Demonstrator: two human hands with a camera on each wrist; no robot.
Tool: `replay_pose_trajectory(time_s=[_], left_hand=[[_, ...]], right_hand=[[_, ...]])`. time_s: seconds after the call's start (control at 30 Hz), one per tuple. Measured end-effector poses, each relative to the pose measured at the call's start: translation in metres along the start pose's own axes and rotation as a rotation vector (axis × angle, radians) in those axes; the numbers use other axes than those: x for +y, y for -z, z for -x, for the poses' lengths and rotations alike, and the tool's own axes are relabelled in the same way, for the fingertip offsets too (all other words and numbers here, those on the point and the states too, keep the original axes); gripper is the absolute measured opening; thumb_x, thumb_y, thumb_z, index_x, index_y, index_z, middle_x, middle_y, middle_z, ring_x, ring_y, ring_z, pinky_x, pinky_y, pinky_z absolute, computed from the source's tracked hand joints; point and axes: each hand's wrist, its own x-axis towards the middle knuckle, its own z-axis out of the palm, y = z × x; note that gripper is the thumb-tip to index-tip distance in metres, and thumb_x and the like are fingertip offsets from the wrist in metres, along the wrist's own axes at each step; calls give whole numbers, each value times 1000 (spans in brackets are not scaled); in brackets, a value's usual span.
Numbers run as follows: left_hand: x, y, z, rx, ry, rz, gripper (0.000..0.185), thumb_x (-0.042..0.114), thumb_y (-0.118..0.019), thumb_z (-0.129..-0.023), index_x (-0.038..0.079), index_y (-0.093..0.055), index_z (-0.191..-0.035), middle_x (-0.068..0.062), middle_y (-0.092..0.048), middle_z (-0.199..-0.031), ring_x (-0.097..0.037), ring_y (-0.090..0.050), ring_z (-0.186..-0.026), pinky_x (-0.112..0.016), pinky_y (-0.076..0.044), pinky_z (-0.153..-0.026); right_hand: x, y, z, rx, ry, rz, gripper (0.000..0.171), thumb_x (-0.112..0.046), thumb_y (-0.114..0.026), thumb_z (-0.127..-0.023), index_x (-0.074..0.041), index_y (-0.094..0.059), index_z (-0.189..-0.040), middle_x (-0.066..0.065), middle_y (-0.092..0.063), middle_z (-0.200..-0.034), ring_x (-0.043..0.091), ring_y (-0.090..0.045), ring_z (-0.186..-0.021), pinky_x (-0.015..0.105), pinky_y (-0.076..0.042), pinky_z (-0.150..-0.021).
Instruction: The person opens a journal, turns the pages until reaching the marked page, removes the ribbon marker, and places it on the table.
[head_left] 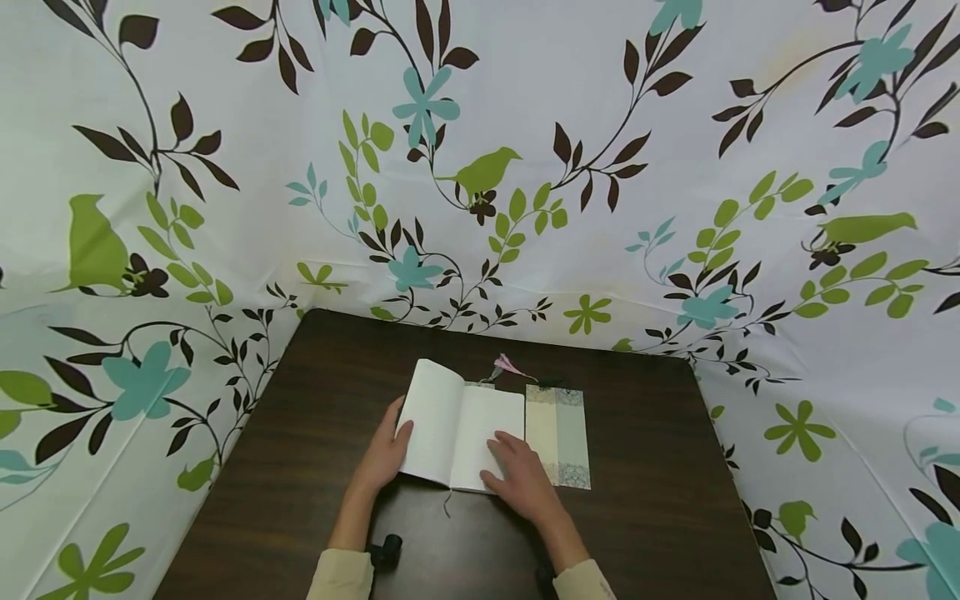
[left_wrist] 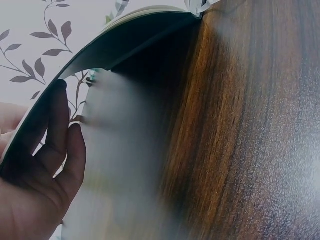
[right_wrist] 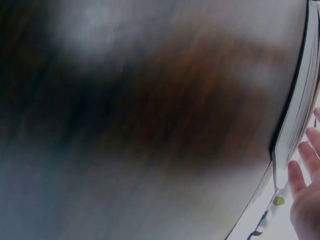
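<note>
An open book (head_left: 457,425) with blank white pages lies in the middle of a dark wooden table (head_left: 645,500). My left hand (head_left: 387,452) grips its left half, thumb on the page. In the left wrist view its fingers (left_wrist: 62,140) sit under the raised dark cover (left_wrist: 130,42). My right hand (head_left: 521,473) rests flat on the right page. The right wrist view shows its fingertips (right_wrist: 306,170) by the page edges (right_wrist: 299,105). A cream and grey-green patterned bookmark (head_left: 558,433) lies against the book's right side, with a pink tassel (head_left: 510,365) at its top.
A white cloth (head_left: 480,167) printed with birds, leaves and flowers hangs behind the table and drapes down both sides. A thin ribbon (head_left: 447,504) trails from the book's near edge. Bare tabletop (left_wrist: 250,130) surrounds the book.
</note>
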Motion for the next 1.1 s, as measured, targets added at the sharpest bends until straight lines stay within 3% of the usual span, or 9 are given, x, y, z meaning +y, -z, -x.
replay_pose_trajectory(time_s=[0.2, 0.4, 0.73, 1.1], left_hand=[[-1, -1, -1, 8, 1, 0, 61, 22, -44, -117, 8, -20, -171, -24, -31, -174, -43, -39, -154, -65, -29, -124], [-2, -2, -1, 11, -6, 11, 60, 21, -44, -118, 10, -21, -172, -23, -35, -171, -42, -48, -145, -62, -33, -120], [-4, -1, -2, 16, -9, 13, 60, 21, -45, -117, 10, -21, -172, -22, -34, -173, -41, -45, -148, -63, -33, -121], [-8, -1, 2, 26, 18, -14, 60, 25, -45, -117, 12, -23, -171, -22, -36, -171, -40, -51, -141, -60, -39, -115]], right_hand=[[-1, 8, -2, -50, 31, 30, 69, -50, -78, -97, -13, -60, -154, 11, -53, -163, 36, -48, -150, 65, -42, -117], [-1, 15, -5, -110, 23, 5, 77, -53, -81, -93, -14, -58, -156, 12, -50, -164, 38, -46, -151, 66, -40, -118], [-1, 22, -10, -193, 26, 3, 90, -56, -85, -87, -16, -52, -160, 12, -43, -170, 40, -42, -153, 68, -38, -119], [-3, 21, -10, -239, 20, 19, 84, -51, -87, -87, -25, -53, -159, 9, -41, -172, 38, -44, -150, 67, -40, -114]])
